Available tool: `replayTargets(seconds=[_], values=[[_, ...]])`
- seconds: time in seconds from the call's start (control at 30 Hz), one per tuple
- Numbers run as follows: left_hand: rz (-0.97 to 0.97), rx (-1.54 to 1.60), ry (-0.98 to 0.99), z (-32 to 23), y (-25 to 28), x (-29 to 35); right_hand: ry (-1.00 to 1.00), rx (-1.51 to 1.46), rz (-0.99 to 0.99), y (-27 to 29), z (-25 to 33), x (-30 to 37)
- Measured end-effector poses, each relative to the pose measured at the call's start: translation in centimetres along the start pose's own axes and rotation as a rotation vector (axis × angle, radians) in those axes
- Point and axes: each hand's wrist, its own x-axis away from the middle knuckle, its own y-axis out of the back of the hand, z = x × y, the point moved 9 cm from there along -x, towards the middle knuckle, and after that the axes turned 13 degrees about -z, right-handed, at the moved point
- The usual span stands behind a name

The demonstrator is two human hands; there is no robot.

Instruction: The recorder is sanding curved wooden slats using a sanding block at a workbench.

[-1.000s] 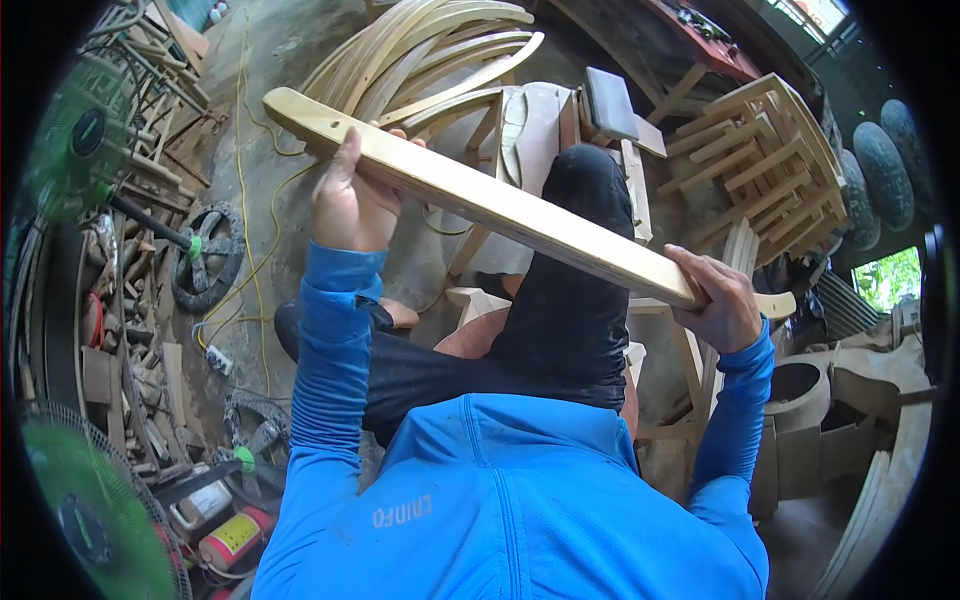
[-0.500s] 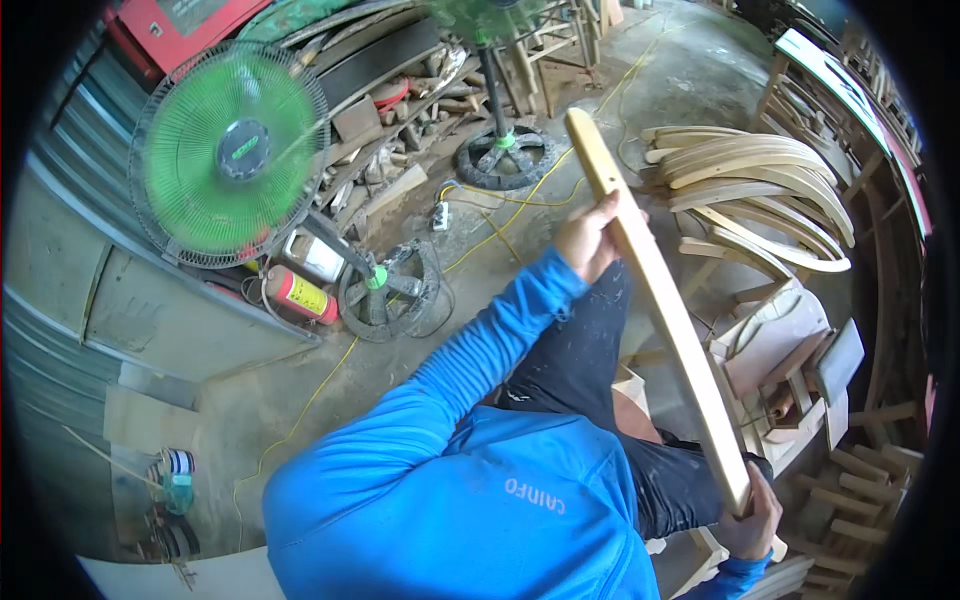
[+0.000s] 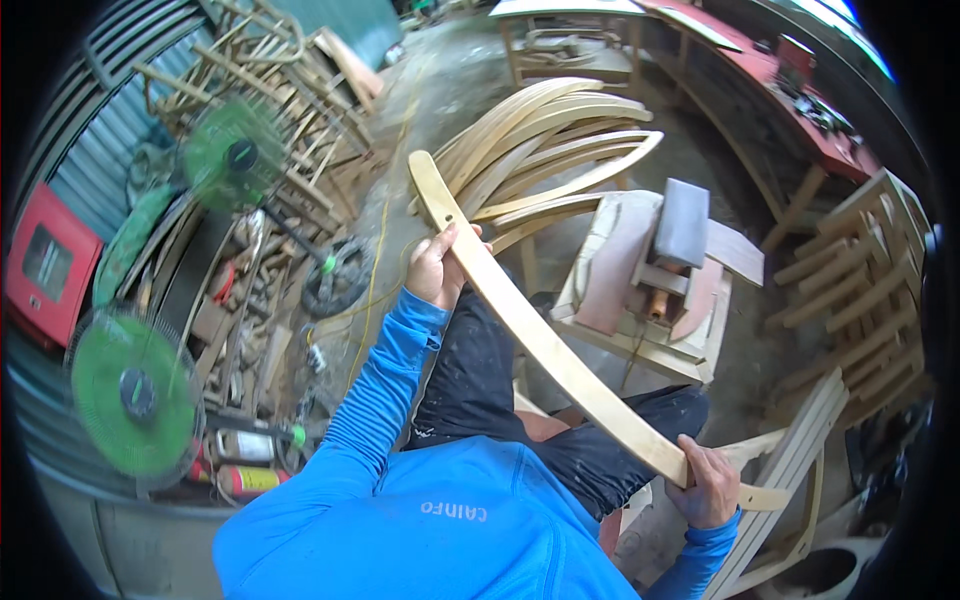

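A long, curved strip of pale wood lies slantwise before my body, above my lap, with a small dark hole near its far end. My left hand is closed around it just below that hole. Near the other end, my right hand grips it, the fingers over its upper side. A pale wood end with a hole shows past my right hand; whether it belongs to the same strip I cannot tell.
Ahead, curved wooden strips lie heaped. A grey padded block on a wooden stand is to their right. Stacked wood pieces and long slats are at right. Two green fans stand at left near scrap wood.
My view has turned to the right, toward the heap and the stand. The wooden strip, still in both hands, has turned so that its curve shows.
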Motion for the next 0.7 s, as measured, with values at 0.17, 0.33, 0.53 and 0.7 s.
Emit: replayTargets(seconds=[0.17,0.33,0.53,0.7], values=[[-0.003,-0.238,-0.025,8.1,-8.4,-6.9,-0.233,0.088,-0.023,1.7,-1.4,4.1],[0.149,-0.389,-0.029,18.9,-17.4,-9.9,-0.481,0.195,-0.05,0.8,-1.1,8.9],[0.357,-0.484,-0.062,27.1,-24.6,-9.8,-0.665,0.21,-0.15,-0.2,0.7,11.2],[0.391,-1.05,-0.453,27.6,-26.6,-8.5,-0.714,0.273,-0.227,-2.0,2.8,12.9]])
